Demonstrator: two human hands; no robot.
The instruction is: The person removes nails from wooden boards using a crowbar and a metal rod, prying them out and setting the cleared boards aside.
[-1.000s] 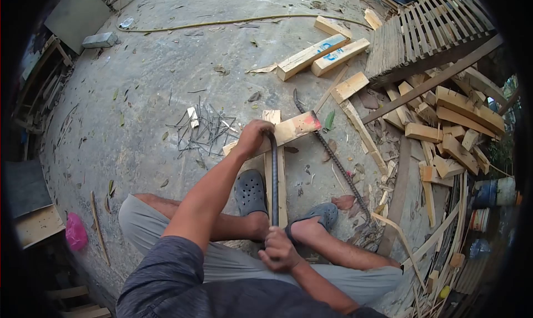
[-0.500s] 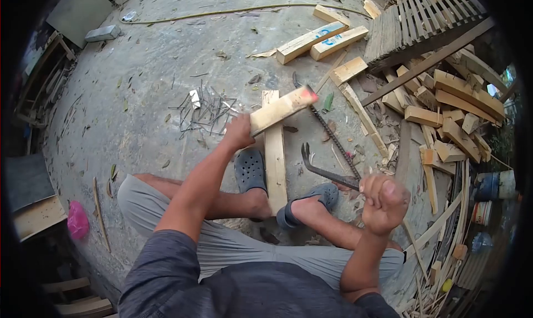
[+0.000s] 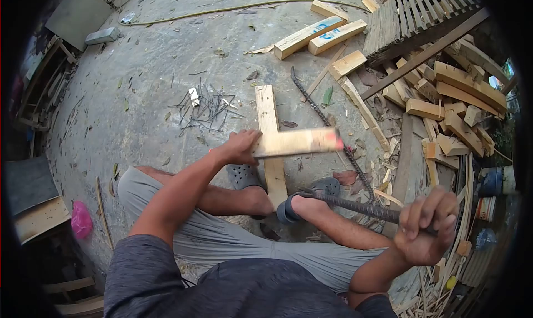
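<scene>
A short pale wood block [image 3: 300, 141] with a red-marked right end is gripped at its left end by my left hand [image 3: 241, 146]. The block lies crosswise over a longer plank [image 3: 267, 108] between my feet; whether they touch is unclear. My right hand [image 3: 426, 226] is closed around a ribbed metal bar [image 3: 361, 207], low at the right, its far end near my right shoe [image 3: 325, 188]. Beyond the block, a thin ribbed rod [image 3: 319, 111] rests on the ground. Left of the plank sits a scatter of nails [image 3: 208, 108] with a small white piece [image 3: 194, 97].
Several wood offcuts [image 3: 438, 116] are heaped at the right beside a slatted wooden pallet [image 3: 383, 32]. Blue-marked blocks [image 3: 308, 37] lie at the top. A yellow hose [image 3: 222, 11] crosses the far ground. A pink bag [image 3: 81, 219] is at the left.
The block has swung from slanting upward to nearly level and moved slightly towards me. My right hand has moved right and down with the metal bar.
</scene>
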